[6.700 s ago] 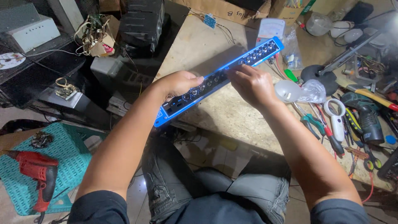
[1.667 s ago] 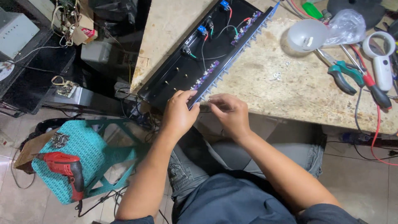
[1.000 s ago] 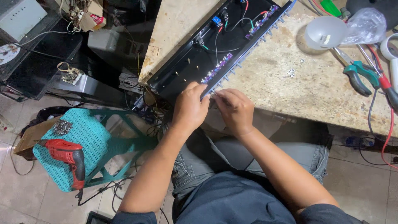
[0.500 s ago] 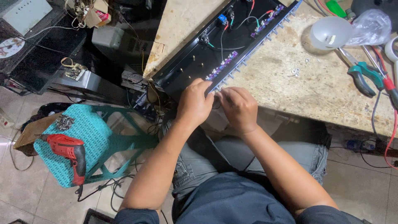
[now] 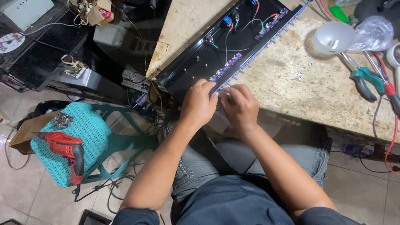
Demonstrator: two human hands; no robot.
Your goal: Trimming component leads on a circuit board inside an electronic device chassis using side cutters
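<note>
- Resting at the near end of a long black chassis [image 5: 196, 68], the left hand [image 5: 198, 105] has its fingers curled over the front edge, pressing on it; whether it truly grips the edge cannot be told
- Pinching at the same front edge just beside the left, the right hand [image 5: 240, 109] has its fingertips drawn together at the blue front strip [image 5: 266, 39]; anything held between them is too small to see
- Lying slantwise on the worn stone-topped bench [image 5: 333, 100], the chassis is open on top; coloured wires and small purple boards [image 5: 225, 70] show inside; its near end overhangs the bench edge
- Lying loose on the bench right of the chassis are a few small nuts [image 5: 298, 75]; further right stand a clear plastic cup [image 5: 330, 38] and green-handled pliers [image 5: 363, 80]
- Sitting on a teal stool [image 5: 83, 129] on the floor at left is a red drill [image 5: 66, 151]
</note>
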